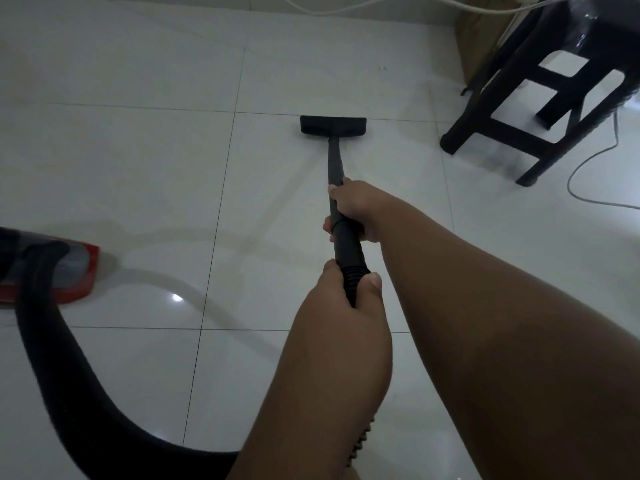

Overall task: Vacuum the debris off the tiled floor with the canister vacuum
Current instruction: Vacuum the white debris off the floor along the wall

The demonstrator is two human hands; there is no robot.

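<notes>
Brightness: dim, grey light is covering everything.
Glare: 1 small bright spot is gleaming on the tiled floor (176,298).
Shadows: faint, soft shadows are trailing from the hose (52,341) across the tiles.
Edges: wide-angle distortion is bending the grout lines; the stool (616,39) top is blurring.

Dark stool (509,135) upper right; white cable (616,133) looping beside it.

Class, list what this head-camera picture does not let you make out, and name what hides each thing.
Head view: canister vacuum, mostly cut off by the left edge.
Head view: hose, its middle hidden behind the left forearm.
Head view: debris on the tiled floor, too small and dim to see.
Head view: stool, its seat partly cut off at the top right corner.
</notes>
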